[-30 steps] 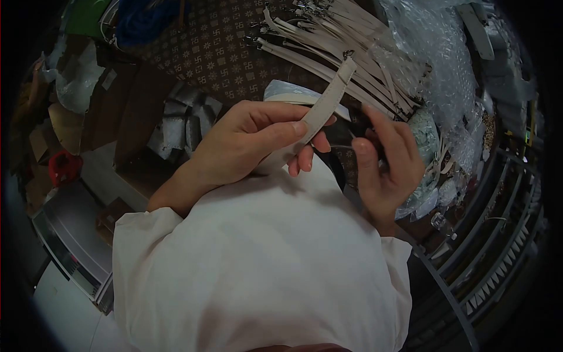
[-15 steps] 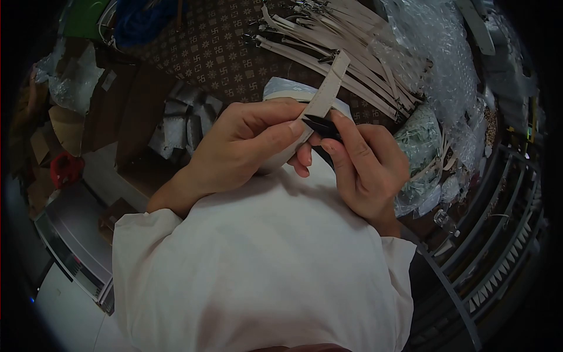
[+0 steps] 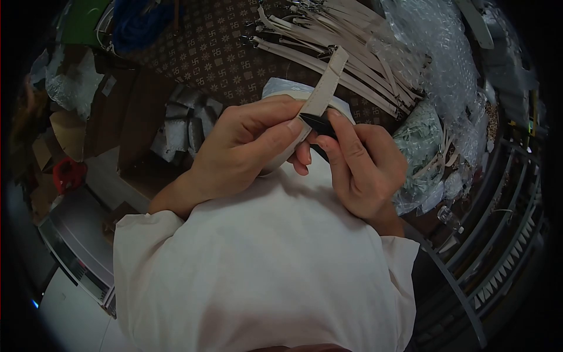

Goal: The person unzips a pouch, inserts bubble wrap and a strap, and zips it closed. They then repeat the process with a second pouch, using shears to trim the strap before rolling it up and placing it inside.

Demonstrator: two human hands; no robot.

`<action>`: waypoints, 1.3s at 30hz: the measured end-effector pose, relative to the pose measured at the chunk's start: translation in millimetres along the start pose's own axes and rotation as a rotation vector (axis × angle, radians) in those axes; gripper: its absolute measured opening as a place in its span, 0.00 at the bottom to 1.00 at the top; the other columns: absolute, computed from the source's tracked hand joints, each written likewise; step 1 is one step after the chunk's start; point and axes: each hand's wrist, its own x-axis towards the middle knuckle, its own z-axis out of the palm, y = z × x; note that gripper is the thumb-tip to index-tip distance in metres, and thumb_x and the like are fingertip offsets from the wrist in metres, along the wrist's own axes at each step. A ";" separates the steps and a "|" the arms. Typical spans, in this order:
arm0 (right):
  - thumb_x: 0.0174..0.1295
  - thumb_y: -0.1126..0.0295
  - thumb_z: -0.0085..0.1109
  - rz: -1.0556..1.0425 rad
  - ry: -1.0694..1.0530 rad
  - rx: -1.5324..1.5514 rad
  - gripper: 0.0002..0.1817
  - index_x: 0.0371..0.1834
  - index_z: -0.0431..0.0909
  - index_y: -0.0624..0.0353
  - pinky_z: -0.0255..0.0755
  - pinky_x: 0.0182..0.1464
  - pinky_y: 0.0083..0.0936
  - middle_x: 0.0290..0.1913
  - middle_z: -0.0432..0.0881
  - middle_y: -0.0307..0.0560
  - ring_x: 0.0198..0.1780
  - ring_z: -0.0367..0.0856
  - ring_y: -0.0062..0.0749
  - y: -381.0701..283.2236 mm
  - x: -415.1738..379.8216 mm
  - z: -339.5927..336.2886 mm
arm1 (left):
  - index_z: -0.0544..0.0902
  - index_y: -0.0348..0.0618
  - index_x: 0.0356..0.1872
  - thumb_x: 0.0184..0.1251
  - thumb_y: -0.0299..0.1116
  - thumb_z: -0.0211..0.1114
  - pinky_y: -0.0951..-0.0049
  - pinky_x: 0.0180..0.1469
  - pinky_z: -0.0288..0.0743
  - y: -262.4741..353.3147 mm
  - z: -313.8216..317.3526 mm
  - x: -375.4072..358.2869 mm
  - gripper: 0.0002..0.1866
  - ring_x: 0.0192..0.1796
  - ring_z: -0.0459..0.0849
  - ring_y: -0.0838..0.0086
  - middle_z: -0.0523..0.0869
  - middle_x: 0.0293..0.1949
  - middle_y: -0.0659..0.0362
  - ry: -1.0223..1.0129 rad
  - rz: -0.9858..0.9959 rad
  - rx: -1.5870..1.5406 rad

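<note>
A stitched cream strap (image 3: pixel 326 84) slants up and to the right from between my hands. Its lower part is pinched between the thumb and fingers of my left hand (image 3: pixel 241 142). My right hand (image 3: pixel 368 170) is closed on a small black tool (image 3: pixel 319 125), whose pointed tip touches the strap beside my left thumb. What the tool is exactly, I cannot make out. Under my hands lies a pale item (image 3: pixel 281 88) on my lap, mostly hidden by them.
Many cream straps with metal clasps (image 3: pixel 352 67) lie on the patterned brown cloth (image 3: pixel 217 58) ahead. Bubble wrap (image 3: pixel 443 76) is at the right, above a grey metal rack (image 3: pixel 492 234). Leftward are an open cardboard box (image 3: pixel 132 123) holding wrapped packets and a red object (image 3: pixel 69 175).
The black tool and my right fingers have shifted slightly left along the strap. The strap's upper end has moved slightly left and up. My left hand keeps its pinch.
</note>
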 end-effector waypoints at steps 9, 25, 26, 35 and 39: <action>0.43 0.70 0.68 -0.015 0.010 0.069 0.18 0.39 0.80 0.64 0.62 0.18 0.20 0.20 0.71 0.40 0.18 0.68 0.27 7.8 0.8 -0.9 | 0.72 0.28 0.52 0.67 0.27 0.47 0.78 0.36 0.77 0.2 -2.0 2.2 0.16 0.33 0.77 0.79 0.75 0.37 0.56 -0.005 -0.058 -0.046; 0.43 0.73 0.68 0.105 0.034 0.105 0.17 0.39 0.80 0.63 0.62 0.19 0.20 0.19 0.72 0.42 0.19 0.69 0.27 8.1 4.9 0.2 | 0.73 0.25 0.45 0.66 0.25 0.46 0.79 0.31 0.76 -0.2 1.8 4.4 0.13 0.31 0.77 0.77 0.76 0.35 0.54 0.016 -0.043 -0.029; 0.43 0.73 0.68 0.093 0.034 0.084 0.17 0.39 0.80 0.63 0.62 0.19 0.20 0.19 0.71 0.41 0.19 0.69 0.27 7.6 5.1 -0.1 | 0.73 0.25 0.45 0.66 0.25 0.46 0.79 0.31 0.76 -0.8 0.3 4.2 0.13 0.31 0.77 0.77 0.76 0.35 0.54 0.016 -0.044 -0.028; 0.43 0.72 0.68 0.064 0.033 0.048 0.17 0.39 0.80 0.61 0.62 0.19 0.20 0.19 0.71 0.40 0.20 0.70 0.28 9.3 3.3 -2.3 | 0.72 0.28 0.51 0.68 0.26 0.47 0.79 0.36 0.75 -3.0 -2.4 4.4 0.15 0.34 0.76 0.80 0.74 0.40 0.56 -0.051 -0.025 -0.006; 0.43 0.71 0.68 0.053 0.022 0.028 0.17 0.38 0.81 0.61 0.63 0.20 0.21 0.20 0.71 0.40 0.20 0.70 0.28 9.7 3.2 -4.4 | 0.72 0.28 0.51 0.68 0.26 0.46 0.80 0.35 0.74 -2.6 -1.9 4.6 0.15 0.34 0.76 0.80 0.74 0.40 0.56 -0.056 -0.019 0.027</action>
